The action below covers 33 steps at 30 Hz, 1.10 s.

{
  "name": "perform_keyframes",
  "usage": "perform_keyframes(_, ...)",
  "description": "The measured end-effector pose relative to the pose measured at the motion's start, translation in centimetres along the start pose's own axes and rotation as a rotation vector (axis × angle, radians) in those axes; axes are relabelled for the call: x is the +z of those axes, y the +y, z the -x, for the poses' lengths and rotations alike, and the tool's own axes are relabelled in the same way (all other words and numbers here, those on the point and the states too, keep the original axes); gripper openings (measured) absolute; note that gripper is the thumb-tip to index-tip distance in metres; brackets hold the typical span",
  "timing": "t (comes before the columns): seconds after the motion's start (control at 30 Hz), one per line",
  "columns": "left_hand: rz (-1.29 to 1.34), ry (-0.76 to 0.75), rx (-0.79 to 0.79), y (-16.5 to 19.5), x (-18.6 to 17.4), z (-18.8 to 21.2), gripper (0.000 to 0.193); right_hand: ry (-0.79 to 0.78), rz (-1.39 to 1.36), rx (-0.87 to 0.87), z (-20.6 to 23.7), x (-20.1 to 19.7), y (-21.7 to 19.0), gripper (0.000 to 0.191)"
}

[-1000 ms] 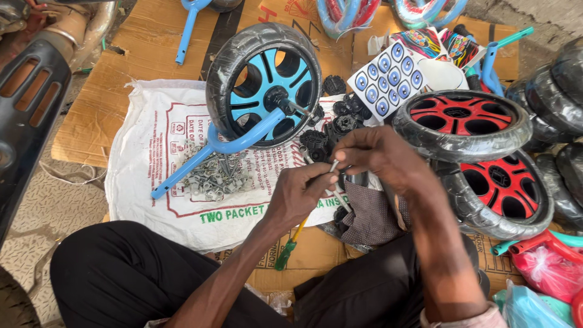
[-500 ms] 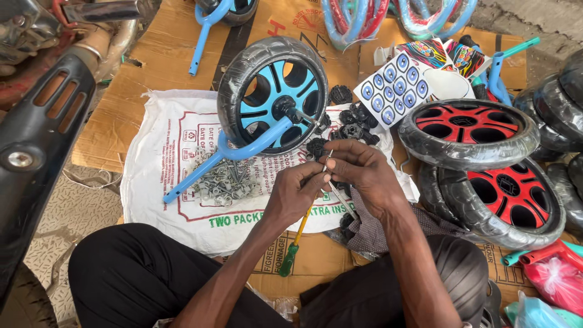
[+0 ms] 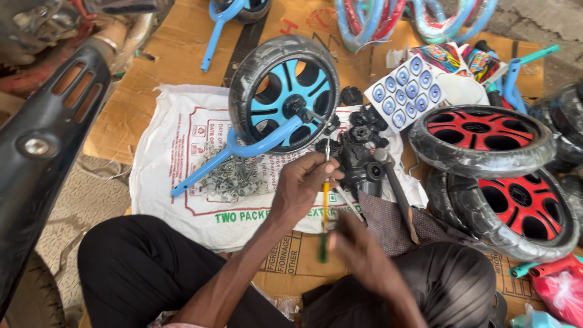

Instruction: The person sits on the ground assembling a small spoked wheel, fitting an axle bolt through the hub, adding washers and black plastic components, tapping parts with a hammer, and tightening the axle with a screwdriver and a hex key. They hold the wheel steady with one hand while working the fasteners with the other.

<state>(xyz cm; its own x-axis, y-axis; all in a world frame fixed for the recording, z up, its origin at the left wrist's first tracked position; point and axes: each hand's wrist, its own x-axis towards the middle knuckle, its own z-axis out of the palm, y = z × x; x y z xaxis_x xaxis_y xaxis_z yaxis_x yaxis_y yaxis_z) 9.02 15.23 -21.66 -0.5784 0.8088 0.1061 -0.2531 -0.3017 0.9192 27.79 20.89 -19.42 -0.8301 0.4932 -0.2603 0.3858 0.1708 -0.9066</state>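
Observation:
My left hand [image 3: 300, 188] is closed around a screwdriver [image 3: 325, 197] with a yellow shaft and green handle, its tip pointing up toward the axle of a black tyre with a blue hub [image 3: 285, 91]. A blue fork arm [image 3: 243, 152] runs from that axle down-left across a white printed sack [image 3: 176, 152]. My right hand [image 3: 364, 258] is blurred, low near my knee and close to the screwdriver's green end; its grip cannot be made out.
Small metal fasteners [image 3: 231, 176] lie heaped on the sack. A hammer [image 3: 395, 182] and black plastic parts [image 3: 358, 121] sit right of my hands, with a sticker sheet [image 3: 404, 94] and two red-hubbed wheels [image 3: 480, 136] [image 3: 522, 206] beyond. A black vehicle panel [image 3: 42, 152] stands at left.
Both hands were together near the wheel axle on a small part. The right hand has dropped back toward my body, and the left hand now holds the screwdriver upright.

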Motion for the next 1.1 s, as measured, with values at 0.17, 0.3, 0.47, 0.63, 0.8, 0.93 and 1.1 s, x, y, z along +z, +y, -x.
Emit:
perform_keyframes(0.17,0.064,0.074,-0.14,-0.5,1.1,1.3,0.028,0.11,0.025,0.121,3.6,1.4,3.2,0.047)
perform_keyframes(0.3,0.052,0.116,-0.143,-0.6,0.9,0.6,0.035,0.258,0.0,0.185,3.1,0.4,2.5,0.039)
perform_keyframes(0.47,-0.713,0.533,0.027,0.5,-0.4,0.3,0.033,0.226,-0.001,0.086,3.0,-1.3,0.1,0.039)
perform_keyframes(0.63,-1.373,0.538,0.591,2.7,-3.2,-3.1,0.056,0.242,0.086,0.025,3.4,-2.7,-2.2,0.042)
perform_keyframes(0.8,-1.198,0.308,0.297,2.7,-5.2,-6.6,0.045,0.291,0.307,-0.118,3.1,-2.9,-4.6,0.043)
perform_keyframes(0.93,-1.149,0.274,0.164,2.8,-6.1,-7.0,0.038,0.328,0.358,-0.081,2.3,-2.2,-5.5,0.044)
perform_keyframes(1.1,-1.118,0.279,0.111,3.3,-6.4,-7.1,0.034,0.346,0.415,-0.075,1.9,-1.5,-5.9,0.045)
